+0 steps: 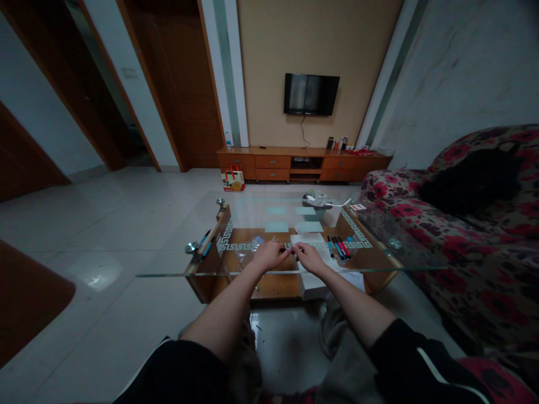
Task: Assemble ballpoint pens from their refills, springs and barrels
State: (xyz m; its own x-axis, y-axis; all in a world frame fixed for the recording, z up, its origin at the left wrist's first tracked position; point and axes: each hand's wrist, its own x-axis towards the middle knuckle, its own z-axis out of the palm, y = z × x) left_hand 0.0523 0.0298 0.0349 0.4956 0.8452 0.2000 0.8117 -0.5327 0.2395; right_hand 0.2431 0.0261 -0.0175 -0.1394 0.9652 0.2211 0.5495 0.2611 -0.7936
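Both hands are over the near part of a glass-topped coffee table [252, 273], with their fingertips nearly meeting. My left hand [272, 255] has its fingers bent together around something small and dark that I cannot make out. Close beside it, my right hand [308, 257] pinches at the same small dark item. Several pens [339, 247], blue, black and red, lie just right of my right hand. Two more pens [205, 241] rest at the table's left side. Crumpled clear plastic [248, 252] is near my left hand.
A white box [314, 286] shows beneath the glass. At the table's far right stands a bowl [318, 212] with a white item. A floral sofa [471, 241] flanks the right side. Beyond are a red-handled bag [233, 179], a low cabinet [273, 163] and a television [311, 94].
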